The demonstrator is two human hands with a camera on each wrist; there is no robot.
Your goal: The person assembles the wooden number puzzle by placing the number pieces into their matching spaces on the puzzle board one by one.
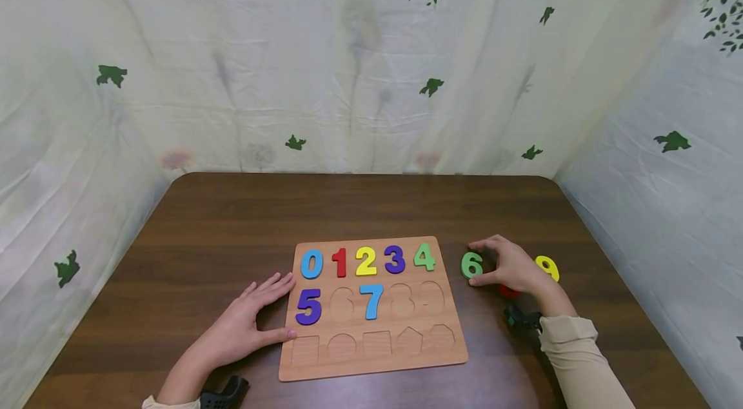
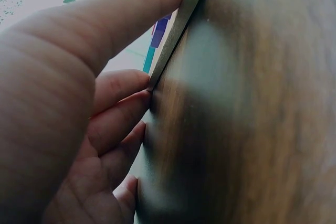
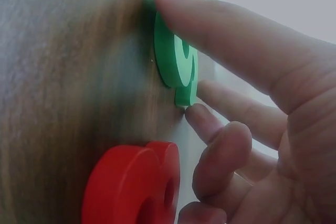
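Observation:
A wooden number puzzle board [image 1: 418, 351] lies on the table, with pieces 0 to 5 and a light blue 7 [image 1: 371, 301] set in it. My left hand [image 1: 238, 325] rests at the board's left edge, thumb on the rim and fingers extended; the left wrist view shows them along the board's side. To the right of the board, my right hand [image 1: 516, 267] pinches a green number 6 [image 1: 466, 265] between thumb and fingers, the piece flat on the tabletop. Close below that hand is a red piece [image 3: 118, 177], apparently an 8, mostly hidden in the head view.
A yellow number 9 [image 1: 547, 267] lies right of my right hand, partly covered by it. Outlined recesses show in the board's middle and bottom rows. The brown table [image 1: 371, 202] ends at a white patterned curtain [image 1: 325, 73] behind and at both sides.

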